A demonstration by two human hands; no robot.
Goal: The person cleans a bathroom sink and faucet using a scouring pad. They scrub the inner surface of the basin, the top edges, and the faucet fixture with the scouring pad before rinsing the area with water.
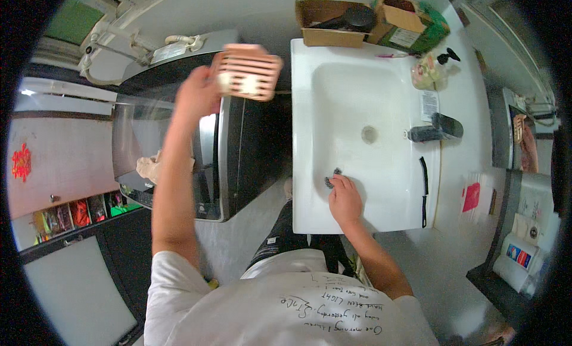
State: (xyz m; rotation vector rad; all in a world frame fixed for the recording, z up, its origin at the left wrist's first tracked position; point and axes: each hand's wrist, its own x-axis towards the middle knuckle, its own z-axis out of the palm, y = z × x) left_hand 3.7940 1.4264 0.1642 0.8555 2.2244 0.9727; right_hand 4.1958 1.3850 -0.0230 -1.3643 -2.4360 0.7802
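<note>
My left hand (199, 94) is raised over the top-loading washing machine, to the left of the sink. Its fingers close on the side of a pink slotted soap dish (249, 71), with something pale showing at its slats. My right hand (345, 202) is down in the white sink (302, 131), near its front left. Between those fingertips and the basin is a small dark grey scrubber (329, 181), perhaps steel wool; the fingers partly hide it. The drain (369, 134) lies beyond this hand.
Cardboard boxes (333, 37), one with a dark brush-like item, stand on the sink's far edge. Along its right are a pump bottle (430, 72), a dark faucet (438, 129) and a thin black stick (424, 191). A beige cloth (152, 167) lies on the washer (205, 131).
</note>
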